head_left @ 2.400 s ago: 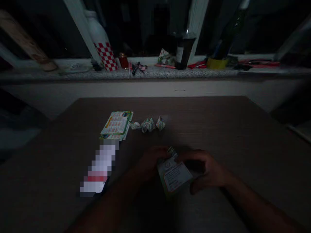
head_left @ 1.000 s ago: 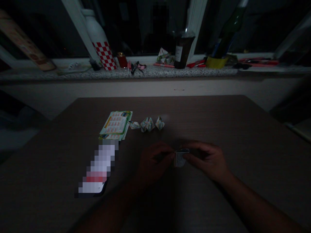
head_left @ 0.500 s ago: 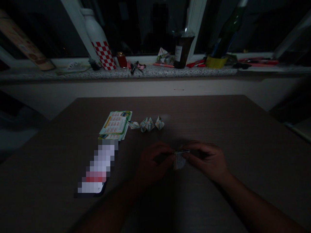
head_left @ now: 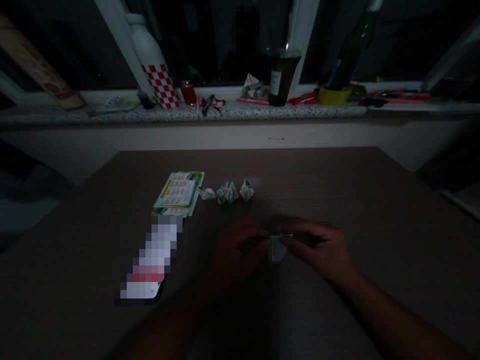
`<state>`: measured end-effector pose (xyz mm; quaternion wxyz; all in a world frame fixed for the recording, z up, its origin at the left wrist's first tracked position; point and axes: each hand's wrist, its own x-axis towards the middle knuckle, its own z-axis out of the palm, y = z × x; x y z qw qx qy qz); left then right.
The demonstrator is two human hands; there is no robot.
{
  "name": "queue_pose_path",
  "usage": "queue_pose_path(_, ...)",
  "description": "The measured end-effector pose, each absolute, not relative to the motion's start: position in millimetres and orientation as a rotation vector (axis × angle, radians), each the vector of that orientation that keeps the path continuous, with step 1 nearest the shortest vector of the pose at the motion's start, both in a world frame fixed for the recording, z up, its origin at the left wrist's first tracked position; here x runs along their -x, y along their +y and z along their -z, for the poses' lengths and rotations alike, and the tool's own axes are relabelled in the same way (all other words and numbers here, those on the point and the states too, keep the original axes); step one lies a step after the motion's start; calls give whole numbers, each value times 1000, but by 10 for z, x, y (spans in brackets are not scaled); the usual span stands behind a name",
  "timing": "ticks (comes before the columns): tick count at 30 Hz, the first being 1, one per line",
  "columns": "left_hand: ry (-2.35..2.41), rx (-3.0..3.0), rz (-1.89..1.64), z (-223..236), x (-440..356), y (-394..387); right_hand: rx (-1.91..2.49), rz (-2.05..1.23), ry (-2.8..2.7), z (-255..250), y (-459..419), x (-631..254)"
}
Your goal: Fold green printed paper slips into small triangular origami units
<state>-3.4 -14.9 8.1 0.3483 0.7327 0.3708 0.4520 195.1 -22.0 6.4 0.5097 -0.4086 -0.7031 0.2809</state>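
Paper piece (head_left: 277, 247), folded, hangs downward, pinched by left hand (head_left: 236, 252) and right hand (head_left: 318, 247).

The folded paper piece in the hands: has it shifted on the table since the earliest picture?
Yes. The folded paper piece, pinched between left hand and right hand, now sits higher and smaller, nearer the row of folded paper shapes than before.

hands (head_left: 240, 250): 2 | folded paper pieces (head_left: 227, 192): 3 | held paper (head_left: 277, 248): 1 | leaflet stack (head_left: 179, 192): 1
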Motion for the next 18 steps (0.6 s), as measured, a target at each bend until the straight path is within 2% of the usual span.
queue_pose_path(18, 967, -1948, -1211, -76, 37, -138, 967, -672, -1698, -62, -217, -1951)
